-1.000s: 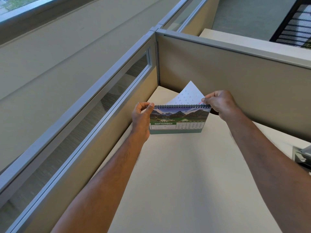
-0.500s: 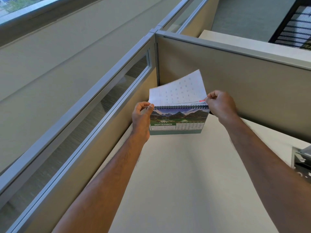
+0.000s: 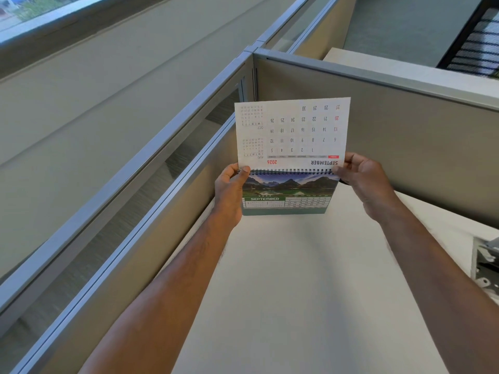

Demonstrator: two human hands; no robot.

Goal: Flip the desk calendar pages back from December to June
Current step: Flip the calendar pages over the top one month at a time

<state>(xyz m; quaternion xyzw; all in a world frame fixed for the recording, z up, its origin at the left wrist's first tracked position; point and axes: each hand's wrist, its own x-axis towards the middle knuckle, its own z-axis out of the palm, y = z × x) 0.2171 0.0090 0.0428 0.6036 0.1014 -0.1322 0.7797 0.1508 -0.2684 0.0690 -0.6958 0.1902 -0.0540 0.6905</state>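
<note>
Holding the desk calendar (image 3: 286, 194) wide from 9 to 3 o'clock, facing us, our left hand (image 3: 229, 190) and right hand (image 3: 363, 182) pinch its ends while one page (image 3: 293, 133) stands straight up toward 12.

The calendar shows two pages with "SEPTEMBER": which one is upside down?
The raised page standing above the spiral binding: white with a plain date grid. The front page below has a mountain photo and reads upright.
</note>
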